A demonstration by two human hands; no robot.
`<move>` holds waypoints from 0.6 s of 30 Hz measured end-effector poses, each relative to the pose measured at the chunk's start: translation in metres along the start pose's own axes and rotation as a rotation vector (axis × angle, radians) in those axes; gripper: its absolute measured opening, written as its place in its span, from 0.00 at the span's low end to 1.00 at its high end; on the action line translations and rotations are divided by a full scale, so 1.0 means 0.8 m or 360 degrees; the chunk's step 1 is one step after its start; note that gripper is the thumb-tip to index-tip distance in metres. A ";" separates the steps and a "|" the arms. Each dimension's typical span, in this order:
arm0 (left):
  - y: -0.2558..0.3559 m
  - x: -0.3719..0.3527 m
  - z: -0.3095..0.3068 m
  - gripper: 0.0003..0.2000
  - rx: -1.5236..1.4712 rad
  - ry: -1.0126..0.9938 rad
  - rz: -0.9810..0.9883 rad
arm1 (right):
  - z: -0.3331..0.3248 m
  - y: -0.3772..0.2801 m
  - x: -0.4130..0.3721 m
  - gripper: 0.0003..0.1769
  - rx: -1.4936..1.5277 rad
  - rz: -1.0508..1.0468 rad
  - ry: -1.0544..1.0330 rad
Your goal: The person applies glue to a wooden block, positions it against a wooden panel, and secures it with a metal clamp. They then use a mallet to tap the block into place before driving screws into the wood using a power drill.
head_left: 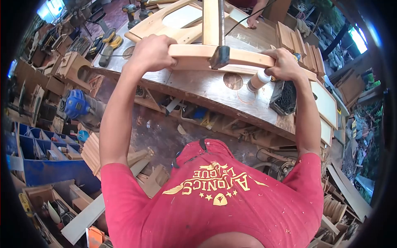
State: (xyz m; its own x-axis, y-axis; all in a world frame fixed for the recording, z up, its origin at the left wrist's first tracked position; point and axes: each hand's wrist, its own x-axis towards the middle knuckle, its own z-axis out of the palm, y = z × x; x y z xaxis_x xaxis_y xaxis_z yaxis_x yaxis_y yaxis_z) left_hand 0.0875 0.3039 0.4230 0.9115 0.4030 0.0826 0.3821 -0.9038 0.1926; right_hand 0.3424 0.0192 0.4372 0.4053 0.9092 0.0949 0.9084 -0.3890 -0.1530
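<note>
wooden rail [190, 52] | long axis crosswise | left hand [153, 53] to right hand [285, 64]

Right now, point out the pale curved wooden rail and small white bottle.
Pale curved wooden rail [244, 57], head view: its face, near mid-length.
Small white bottle [258, 81], head view: its body.

a scuffed worktable [198, 89] runs across the view. on its right half 1 bottle [257, 82] stands near 1 black box [283, 101] of small dark pieces. 1 yellow power tool [111, 40] lies at the left end; wooden boards [290, 41] are stacked toward the right. below, 1 pale scrap [182, 129] lies on the dark floor [159, 120].
</note>
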 end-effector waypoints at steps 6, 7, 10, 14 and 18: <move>-0.013 0.017 0.004 0.19 -0.0079 0.0104 0.0081 | -0.001 0.016 0.015 0.34 0.0054 0.0040 -0.0024; -0.015 0.020 0.003 0.20 -0.0090 0.0099 0.0081 | 0.001 0.017 0.016 0.33 0.0073 0.0038 0.0005; -0.024 0.034 0.005 0.21 -0.0115 0.0101 0.0122 | -0.002 0.022 0.025 0.32 0.0079 0.0054 0.0003; -0.029 0.043 0.001 0.24 -0.0143 0.0186 0.0128 | -0.007 0.019 0.035 0.32 0.0047 0.0098 0.0024; -0.028 0.048 0.001 0.25 -0.0054 0.0275 0.0128 | -0.006 0.024 0.044 0.34 0.0021 0.0147 0.0063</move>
State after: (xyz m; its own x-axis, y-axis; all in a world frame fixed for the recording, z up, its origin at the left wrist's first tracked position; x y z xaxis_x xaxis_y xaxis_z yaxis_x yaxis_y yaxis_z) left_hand 0.1140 0.3392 0.4213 0.8980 0.3509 0.2655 0.3009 -0.9300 0.2112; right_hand 0.3746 0.0433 0.4420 0.4910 0.8631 0.1185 0.8658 -0.4684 -0.1759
